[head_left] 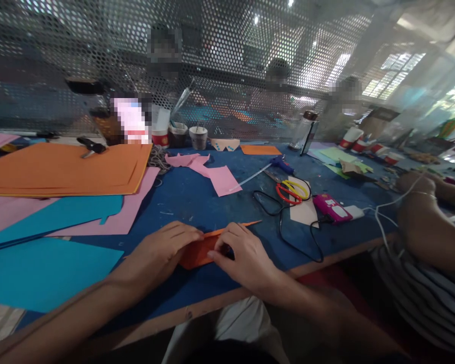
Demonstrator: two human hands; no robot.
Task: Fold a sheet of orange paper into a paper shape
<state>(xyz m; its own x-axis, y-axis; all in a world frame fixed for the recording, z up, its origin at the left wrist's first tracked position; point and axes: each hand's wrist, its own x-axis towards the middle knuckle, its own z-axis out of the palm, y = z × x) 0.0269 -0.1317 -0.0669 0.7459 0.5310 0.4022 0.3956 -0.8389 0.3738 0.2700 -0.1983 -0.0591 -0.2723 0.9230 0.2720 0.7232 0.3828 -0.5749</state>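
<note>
A folded piece of orange paper (197, 254) lies near the table's front edge, between my two hands. My left hand (171, 241) holds its left side, with the fingers bent together over the upper fold. On the right side, my right hand (246, 253) is closed, thumb and fingers curled at the paper in a pinch. A thin orange point sticks out beyond the right hand's knuckles. The fingers cover part of the paper, so its whole shape is hidden.
Orange sheets (60, 169) and blue sheets (49, 273) are stacked at left. Ahead lie pink paper (224, 180), a blue glue gun (282, 164), scissors (293, 191) and a magenta power box (331, 208) with a black cord. A person's arm (417, 217) rests at right.
</note>
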